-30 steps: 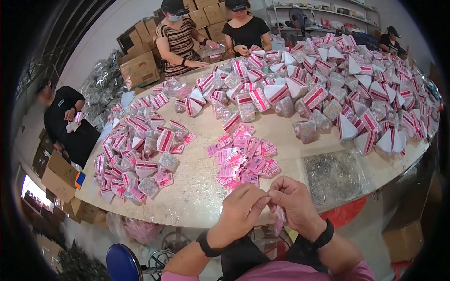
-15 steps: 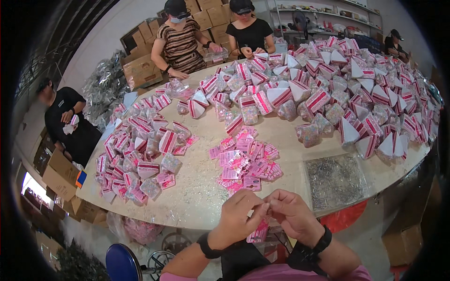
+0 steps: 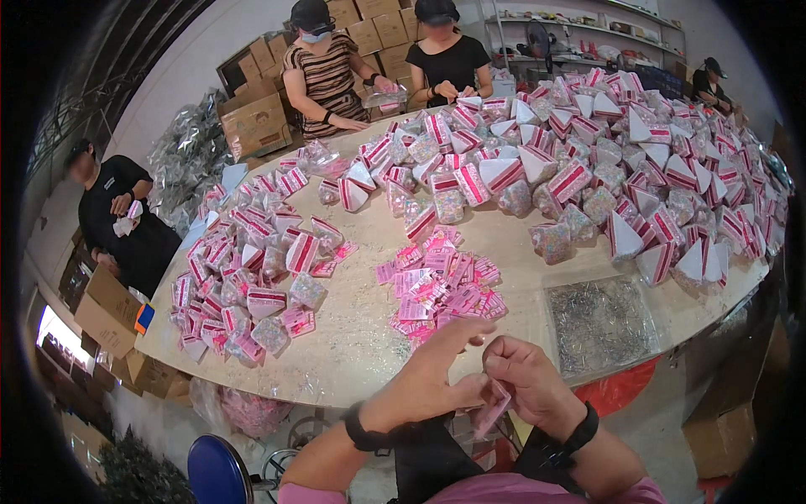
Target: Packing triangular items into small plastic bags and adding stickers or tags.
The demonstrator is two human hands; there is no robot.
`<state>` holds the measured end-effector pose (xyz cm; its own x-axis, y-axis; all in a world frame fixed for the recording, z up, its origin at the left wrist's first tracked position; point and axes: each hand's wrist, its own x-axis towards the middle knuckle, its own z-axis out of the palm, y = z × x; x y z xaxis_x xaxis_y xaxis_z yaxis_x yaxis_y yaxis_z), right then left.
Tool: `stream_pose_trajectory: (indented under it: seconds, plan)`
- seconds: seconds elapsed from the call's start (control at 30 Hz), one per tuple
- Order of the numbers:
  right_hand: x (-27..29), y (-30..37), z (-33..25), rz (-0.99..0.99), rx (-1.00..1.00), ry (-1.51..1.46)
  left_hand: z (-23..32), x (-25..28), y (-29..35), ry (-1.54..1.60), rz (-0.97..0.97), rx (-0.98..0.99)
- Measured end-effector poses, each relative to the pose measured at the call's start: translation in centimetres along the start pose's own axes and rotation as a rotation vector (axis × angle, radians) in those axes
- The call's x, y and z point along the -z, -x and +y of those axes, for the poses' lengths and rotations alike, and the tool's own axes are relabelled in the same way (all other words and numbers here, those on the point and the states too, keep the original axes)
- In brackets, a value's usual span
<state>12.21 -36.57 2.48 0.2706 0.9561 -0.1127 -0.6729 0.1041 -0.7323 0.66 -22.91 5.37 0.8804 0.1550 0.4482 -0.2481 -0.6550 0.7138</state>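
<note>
My right hand [image 3: 531, 382] is closed on a pink printed card [image 3: 495, 412], which hangs edge-on below the fingertips. My left hand [image 3: 441, 370] is open beside it, fingers stretched toward the far side of the table, with the thumb close to the card; whether it touches cannot be told. Just beyond my hands lies a loose heap of pink cards [image 3: 445, 281]. A shallow clear tray [image 3: 600, 323] of thin metal pins is to the right of my right hand.
A large mound of wedge-shaped bead packs [image 3: 621, 160] covers the far right of the table [image 3: 361, 336]; a smaller pile [image 3: 252, 290] lies left. Several people work around it. A blue stool [image 3: 220, 470] is at lower left, cartons [image 3: 109, 315] at the left.
My hands, pressed together at the fingertips before, have come apart. The left fingers have opened and reached farther out. The card in the right hand has turned edge-on.
</note>
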Motion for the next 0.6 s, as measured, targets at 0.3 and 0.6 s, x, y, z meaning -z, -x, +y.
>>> stream_pose_trajectory:
  seconds: [0.3,0.6]
  plan:
    - [0.9,1.1,-0.8,-0.061,-0.143,-0.075,1.9,0.3,0.2,-0.343,-0.108,-0.07]
    - [1.9,1.6,0.3,-0.088,-0.147,0.051,1.8,-0.3,1.3,-0.428,-0.105,-0.212]
